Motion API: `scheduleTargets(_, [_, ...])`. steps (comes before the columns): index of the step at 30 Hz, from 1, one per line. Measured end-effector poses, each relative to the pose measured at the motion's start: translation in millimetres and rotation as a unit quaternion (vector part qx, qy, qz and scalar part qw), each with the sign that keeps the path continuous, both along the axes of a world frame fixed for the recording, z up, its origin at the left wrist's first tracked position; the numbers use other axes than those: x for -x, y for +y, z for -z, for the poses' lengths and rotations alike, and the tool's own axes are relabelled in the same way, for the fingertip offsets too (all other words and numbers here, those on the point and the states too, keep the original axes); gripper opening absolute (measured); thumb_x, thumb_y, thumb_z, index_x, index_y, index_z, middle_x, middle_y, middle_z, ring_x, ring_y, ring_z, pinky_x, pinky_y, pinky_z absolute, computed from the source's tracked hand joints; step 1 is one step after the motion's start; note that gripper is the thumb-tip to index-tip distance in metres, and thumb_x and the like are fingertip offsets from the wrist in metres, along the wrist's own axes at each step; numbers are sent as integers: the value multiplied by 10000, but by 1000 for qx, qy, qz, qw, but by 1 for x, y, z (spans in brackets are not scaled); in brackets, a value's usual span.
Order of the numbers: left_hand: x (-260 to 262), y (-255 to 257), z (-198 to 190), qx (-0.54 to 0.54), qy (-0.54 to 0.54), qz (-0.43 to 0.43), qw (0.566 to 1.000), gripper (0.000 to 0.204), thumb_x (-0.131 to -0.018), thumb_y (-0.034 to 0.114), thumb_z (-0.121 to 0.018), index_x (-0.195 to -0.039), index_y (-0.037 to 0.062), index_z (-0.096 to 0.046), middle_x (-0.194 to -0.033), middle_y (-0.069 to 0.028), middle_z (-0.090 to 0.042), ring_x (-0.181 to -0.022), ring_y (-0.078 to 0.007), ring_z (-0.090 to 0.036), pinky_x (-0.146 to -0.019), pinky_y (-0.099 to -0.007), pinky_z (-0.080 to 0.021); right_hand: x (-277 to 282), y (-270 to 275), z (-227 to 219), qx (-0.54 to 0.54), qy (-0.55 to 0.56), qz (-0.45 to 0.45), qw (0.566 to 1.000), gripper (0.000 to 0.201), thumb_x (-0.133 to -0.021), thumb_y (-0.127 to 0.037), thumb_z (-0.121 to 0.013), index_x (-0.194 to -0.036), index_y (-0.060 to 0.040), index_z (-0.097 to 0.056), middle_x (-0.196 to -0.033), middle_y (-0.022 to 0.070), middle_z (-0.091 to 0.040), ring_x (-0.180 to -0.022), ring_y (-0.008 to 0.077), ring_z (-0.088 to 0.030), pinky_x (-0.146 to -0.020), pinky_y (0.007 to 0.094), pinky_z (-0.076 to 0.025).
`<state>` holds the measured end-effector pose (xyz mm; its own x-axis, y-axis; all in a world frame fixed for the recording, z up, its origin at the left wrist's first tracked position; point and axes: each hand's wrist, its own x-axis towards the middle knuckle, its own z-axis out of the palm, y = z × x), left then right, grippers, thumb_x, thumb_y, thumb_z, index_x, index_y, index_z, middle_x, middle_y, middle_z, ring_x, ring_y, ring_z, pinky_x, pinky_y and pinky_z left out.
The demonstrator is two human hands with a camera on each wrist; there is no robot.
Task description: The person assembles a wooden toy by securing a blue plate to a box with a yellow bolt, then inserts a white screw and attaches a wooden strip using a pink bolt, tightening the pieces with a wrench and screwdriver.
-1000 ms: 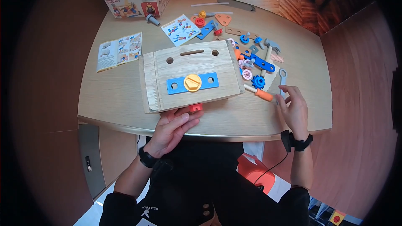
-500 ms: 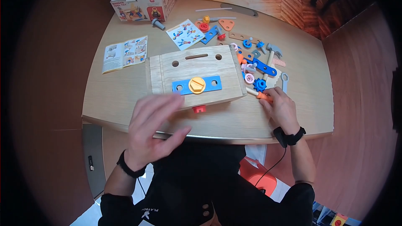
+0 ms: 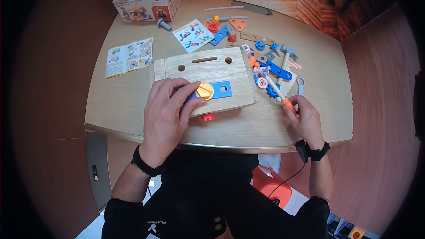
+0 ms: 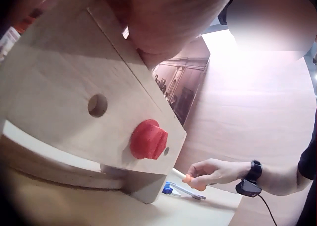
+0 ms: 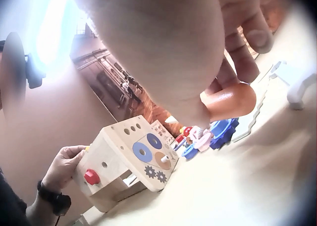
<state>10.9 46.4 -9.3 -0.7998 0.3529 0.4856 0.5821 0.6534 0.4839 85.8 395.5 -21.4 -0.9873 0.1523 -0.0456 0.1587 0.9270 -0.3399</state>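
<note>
Wooden box (image 3: 201, 68) sits mid-frame, yellow screw (image 3: 204, 91) on its blue strip (image 3: 217, 90). The left hand (image 3: 164, 115) pinches that screw, fingertips narrow; the right hand (image 3: 307, 121) grips the orange-handled screwdriver (image 3: 288, 105). Best, I'd judge, to steady the screw from its sides and meet its slot squarely. Pale table (image 3: 119, 106) beneath; carton (image 3: 148, 0) upper left, reddish-brown panel (image 3: 376, 97) far right

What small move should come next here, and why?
Probably bring the screwdriver over to the yellow bolt: the right hand grips the tool's orange handle, while the left hand pinches the bolt's slotted head, leaving the slot visible.
</note>
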Motion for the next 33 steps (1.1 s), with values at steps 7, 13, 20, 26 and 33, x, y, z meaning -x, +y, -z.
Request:
scheduleTargets(7, [3,-2,-1,-1,-1,14,1000,308,-825,148,-821,-1099,26,-752,-1004,-99,-662,-961,-285,-615,-833,-395,-519,6,-11,9,12,44,-34,998,227,-903,-238,-718,-1049,-73,-665,-934,125,-686,-825,328,-688,-728,428,-550])
scheduleTargets(13, [4,-2,0,0,-5,18,1000,319,-821,62,-813,-1132,29,-748,-1045,-118,-665,-989,-285,-611,-851,-380,-505,4,-11,36,-7,24,-82,996,214,-906,-264,-713,-1010,-89,-645,-937,122,-680,-862,331,-692,-724,441,-562])
scheduleTargets(20, [3,-1,-2,-1,-32,5,999,345,-813,106,-838,-1135,20,-746,-1019,-118,-646,-957,-278,-599,-802,-387,-507,-1,-3,32,-40,23,-84,995,280,-894,-313,-742,-1041,-91,-655,-931,87,-657,-845,297,-690,-703,427,-565])
scheduleTargets(26, [-2,-4,-4,25,-44,-6,999,435,-805,154,-850,-1208,49,-723,-1080,-115,-606,-1040,-286,-567,-886,-392,-479,-4,13,18,-34,94,14,995,365,-899,-353,-761,-1114,-76,-659,-944,120,-685,-858,322,-702,-725,435,-563])
scheduleTargets(33, [3,-4,-4,24,-23,-16,999,383,-798,222,-864,-1121,64,-732,-1047,-110,-594,-998,-291,-549,-870,-390,-450,12,58,40,-11,-9,122,992,364,-919,-304,-736,-1092,-1,-632,-855,180,-700,-792,348,-701,-743,433,-554])
